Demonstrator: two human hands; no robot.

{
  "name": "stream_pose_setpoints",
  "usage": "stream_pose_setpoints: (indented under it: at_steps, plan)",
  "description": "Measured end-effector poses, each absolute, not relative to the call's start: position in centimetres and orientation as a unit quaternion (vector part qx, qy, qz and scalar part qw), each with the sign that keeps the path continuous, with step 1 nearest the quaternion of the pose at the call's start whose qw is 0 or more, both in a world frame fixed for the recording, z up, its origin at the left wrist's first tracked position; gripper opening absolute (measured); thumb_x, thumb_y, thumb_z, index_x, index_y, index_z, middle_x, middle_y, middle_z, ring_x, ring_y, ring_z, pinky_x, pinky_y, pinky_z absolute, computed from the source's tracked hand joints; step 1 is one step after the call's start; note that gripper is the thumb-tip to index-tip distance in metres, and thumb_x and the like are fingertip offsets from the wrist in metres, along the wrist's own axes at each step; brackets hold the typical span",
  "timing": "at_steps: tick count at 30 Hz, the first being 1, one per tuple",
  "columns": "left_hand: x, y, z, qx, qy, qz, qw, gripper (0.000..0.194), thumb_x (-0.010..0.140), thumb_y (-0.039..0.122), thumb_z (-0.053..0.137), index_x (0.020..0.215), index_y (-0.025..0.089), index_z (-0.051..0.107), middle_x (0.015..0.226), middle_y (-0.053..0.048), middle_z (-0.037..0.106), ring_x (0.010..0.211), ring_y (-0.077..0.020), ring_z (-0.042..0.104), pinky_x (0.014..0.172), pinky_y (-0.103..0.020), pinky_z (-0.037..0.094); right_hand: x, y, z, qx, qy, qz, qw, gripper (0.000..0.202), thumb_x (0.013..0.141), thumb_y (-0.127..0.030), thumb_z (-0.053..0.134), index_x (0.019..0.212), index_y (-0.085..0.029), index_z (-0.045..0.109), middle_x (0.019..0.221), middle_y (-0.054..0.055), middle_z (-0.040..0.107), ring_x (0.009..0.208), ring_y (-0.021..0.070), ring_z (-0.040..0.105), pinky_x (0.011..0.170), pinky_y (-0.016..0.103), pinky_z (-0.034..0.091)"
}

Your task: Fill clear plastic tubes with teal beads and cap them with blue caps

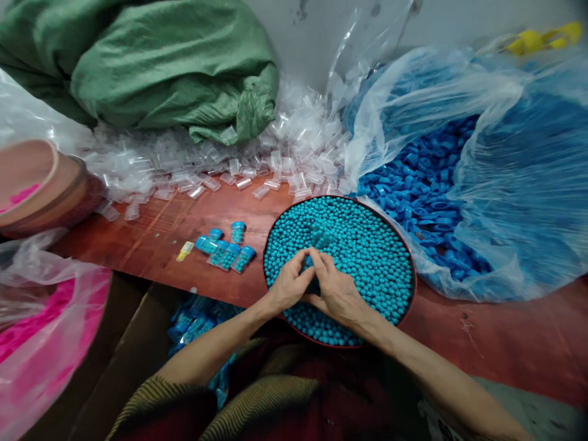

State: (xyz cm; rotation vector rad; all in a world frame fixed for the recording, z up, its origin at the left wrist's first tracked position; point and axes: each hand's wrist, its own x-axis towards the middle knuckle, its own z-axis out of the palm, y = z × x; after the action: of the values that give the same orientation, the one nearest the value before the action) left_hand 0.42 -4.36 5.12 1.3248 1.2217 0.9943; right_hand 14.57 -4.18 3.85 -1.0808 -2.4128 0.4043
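A round, dark-red-rimmed tray [414,283] full of small turquoise balls [358,245] sits at the table's front edge. Over its middle my left hand [293,280] and my right hand [334,286] meet, fingertips together. The fingers of both hands are bent inward around something dark and small between them that I cannot make out. Left of the tray lie several small clear containers with blue caps [228,255], filled with turquoise balls. Beside them is a small container with yellow contents [184,251].
Empty clear containers [294,153] are heaped along the back under a green cloth [174,67]. Blue caps [422,190] fill an open plastic bag at right. A pink bowl [46,177] stands at left, above a bag of pink pieces [50,318]. Filled blue packs [197,321] lie below the table edge.
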Motion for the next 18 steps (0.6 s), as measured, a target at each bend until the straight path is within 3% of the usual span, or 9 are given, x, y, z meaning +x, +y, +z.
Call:
stream_pose_setpoints:
  at_steps: [5, 9, 12, 15, 18]
  plan:
    - [-5.0, -4.7, 5.4, 0.502, 0.582, 0.432, 0.472, 0.029, 0.08, 0.032, 0.055, 0.105, 0.018, 0.052, 0.076, 0.003, 0.054, 0.064, -0.0096, 0.049, 0.06, -0.021, 0.043, 14.8, -4.3, 5.0, -0.378, -0.881, 0.193, 0.21, 0.087, 0.084, -0.04, 0.058, 0.148, -0.022, 0.002, 0.133, 0.02, 0.044, 0.106, 0.0312, 0.06, 0.074, 0.044, 0.058]
    - [-9.2, -4.7, 5.6, 0.464, 0.64, 0.448, 0.418, 0.037, 0.079, 0.039, 0.056, 0.109, 0.018, 0.049, 0.068, 0.005, 0.049, 0.052, -0.0079, 0.045, 0.047, -0.019, 0.039, 15.6, -3.8, 5.3, -0.362, -0.869, 0.255, 0.221, 0.07, 0.089, -0.032, 0.051, 0.146, -0.024, 0.013, 0.127, 0.016, 0.051, 0.104, 0.0265, 0.061, 0.078, 0.042, 0.057]
    - [-9.9, -4.7, 5.9, 0.449, 0.648, 0.45, 0.42, 0.045, 0.078, 0.044, 0.057, 0.114, 0.018, 0.046, 0.068, 0.005, 0.05, 0.05, -0.0087, 0.047, 0.046, -0.02, 0.041, 15.4, -3.5, 5.5, -0.358, -0.864, 0.282, 0.213, 0.064, 0.089, -0.032, 0.051, 0.144, -0.023, 0.021, 0.126, 0.014, 0.053, 0.109, 0.0258, 0.059, 0.084, 0.042, 0.054]
    - [-8.0, -5.1, 6.1, 0.471, 0.623, 0.449, 0.434, 0.045, 0.079, 0.044, 0.057, 0.116, 0.02, 0.045, 0.072, 0.004, 0.052, 0.053, -0.0092, 0.048, 0.05, -0.021, 0.044, 13.9, -3.4, 6.0, -0.362, -0.866, 0.272, 0.21, 0.087, 0.081, -0.045, 0.06, 0.147, -0.017, 0.011, 0.137, 0.021, 0.042, 0.122, 0.0314, 0.049, 0.088, 0.045, 0.052]
    - [-5.1, -5.5, 6.1, 0.491, 0.588, 0.46, 0.448, 0.039, 0.081, 0.042, 0.056, 0.112, 0.021, 0.048, 0.086, 0.001, 0.056, 0.07, -0.0115, 0.054, 0.065, -0.023, 0.047, 12.1, -3.3, 6.7, -0.344, -0.876, 0.263, 0.21, 0.104, 0.074, -0.052, 0.065, 0.146, -0.012, 0.003, 0.137, 0.025, 0.038, 0.125, 0.0339, 0.044, 0.087, 0.046, 0.051]
